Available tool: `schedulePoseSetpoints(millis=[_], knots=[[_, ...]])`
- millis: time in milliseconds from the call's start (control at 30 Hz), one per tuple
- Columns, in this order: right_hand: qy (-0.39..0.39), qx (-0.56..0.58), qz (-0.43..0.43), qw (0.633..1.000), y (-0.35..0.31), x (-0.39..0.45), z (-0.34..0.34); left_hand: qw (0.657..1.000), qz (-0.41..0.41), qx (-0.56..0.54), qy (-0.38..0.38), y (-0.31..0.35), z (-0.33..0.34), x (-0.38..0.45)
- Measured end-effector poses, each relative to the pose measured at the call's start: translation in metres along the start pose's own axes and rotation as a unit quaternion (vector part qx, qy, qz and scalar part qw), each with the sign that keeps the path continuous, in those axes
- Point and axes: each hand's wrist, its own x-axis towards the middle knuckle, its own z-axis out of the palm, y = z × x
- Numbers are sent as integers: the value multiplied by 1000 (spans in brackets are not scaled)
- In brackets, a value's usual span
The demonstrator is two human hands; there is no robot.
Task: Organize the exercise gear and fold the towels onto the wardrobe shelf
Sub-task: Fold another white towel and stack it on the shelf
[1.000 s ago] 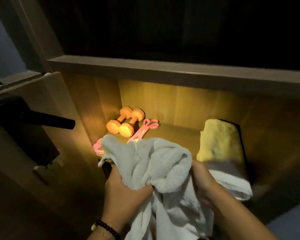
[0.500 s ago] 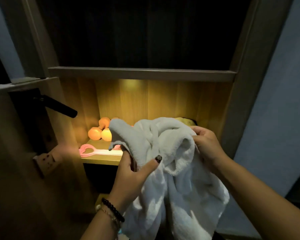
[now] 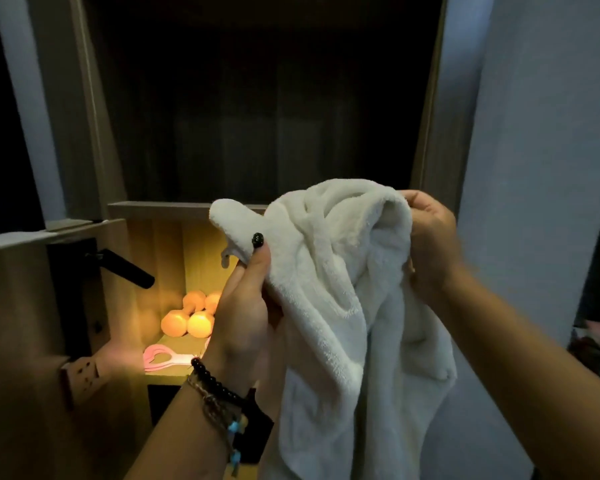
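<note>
Lifted higher since a moment ago, my white towel [image 3: 329, 271] hangs bunched before the wardrobe.
Left hand [image 3: 246, 306] and right hand [image 3: 426, 244] pinch its top edge; it hides the lit shelf [image 3: 163, 370] behind the orange dumbbells [image 3: 191, 317].

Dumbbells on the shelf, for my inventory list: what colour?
Orange dumbbells, under warm shelf light; head view.

looks like a bedroom at home tbh: wooden wardrobe [image 3: 94, 140] with a lit shelf [image 3: 174, 370], door with a black lever handle [image 3: 125, 268], plain wall [image 3: 541, 133] beside it
</note>
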Motion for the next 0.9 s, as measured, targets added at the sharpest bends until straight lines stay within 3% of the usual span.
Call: schedulePoseSetpoints(millis=[167,300,367,533,700,900], knots=[[6,-42,-91,995,-68,21,8,994,87,-38,-49,34,17,0],[-22,-130,-130,983,-58,1,11,997,62,-19,-38,30,-13,-23],[-54,-172,-94,979,-27,-24,9,999,14,19,-26,13,-36,-44],[-123,-129,136,975,51,-101,9,988,-83,96,88,-42,-86,-111],[-238,-171,173,940,102,-150,27,968,-128,196,85,-78,-104,-150],[-344,-138,261,892,142,-169,29,951,-193,217,110,-93,-118,-148]])
